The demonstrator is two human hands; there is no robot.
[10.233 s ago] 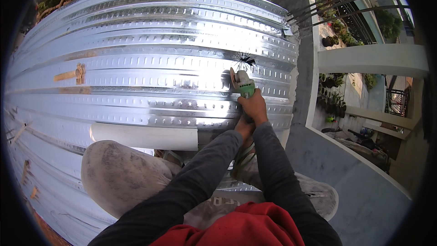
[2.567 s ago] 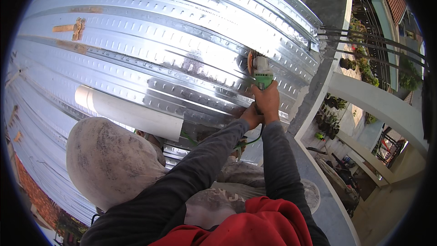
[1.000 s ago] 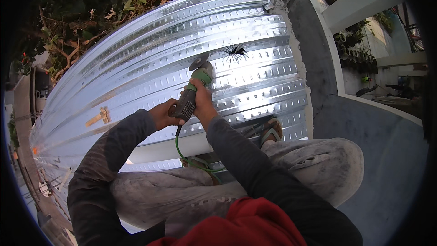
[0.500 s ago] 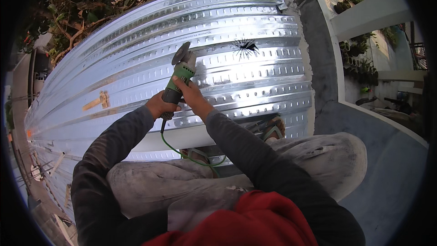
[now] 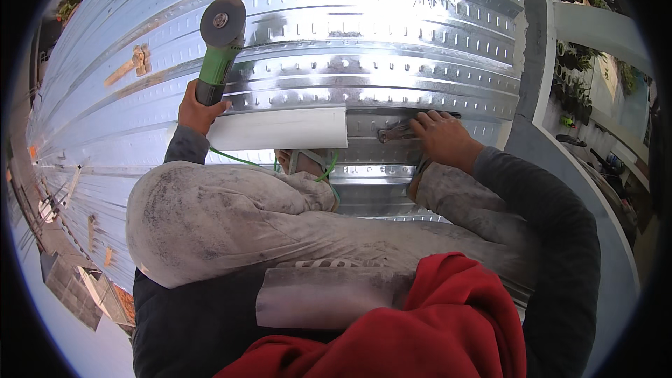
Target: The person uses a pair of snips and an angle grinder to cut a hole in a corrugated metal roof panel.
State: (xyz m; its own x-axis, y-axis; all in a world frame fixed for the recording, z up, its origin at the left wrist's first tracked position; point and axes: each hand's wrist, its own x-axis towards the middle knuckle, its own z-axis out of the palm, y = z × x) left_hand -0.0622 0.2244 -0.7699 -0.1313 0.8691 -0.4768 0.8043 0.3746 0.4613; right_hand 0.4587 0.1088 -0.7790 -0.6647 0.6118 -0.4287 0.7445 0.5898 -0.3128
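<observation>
The right hand [image 5: 442, 141] is laid, fingers together, on a small dark metal tool [image 5: 395, 131] on the corrugated galvanized steel decking [image 5: 364, 35] near its right edge. The left hand [image 5: 198, 109] is clamped on the green-bodied angle grinder [image 5: 218, 45] – disc raised clear. A pause between cuts seems in hand; picking up would come next – open ribs lie beyond.

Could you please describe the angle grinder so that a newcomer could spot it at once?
Look at the corrugated metal decking, towards its upper left. The left hand holds the grinder up over it: the only green-bodied tool, with a round grey disc at its top.
</observation>
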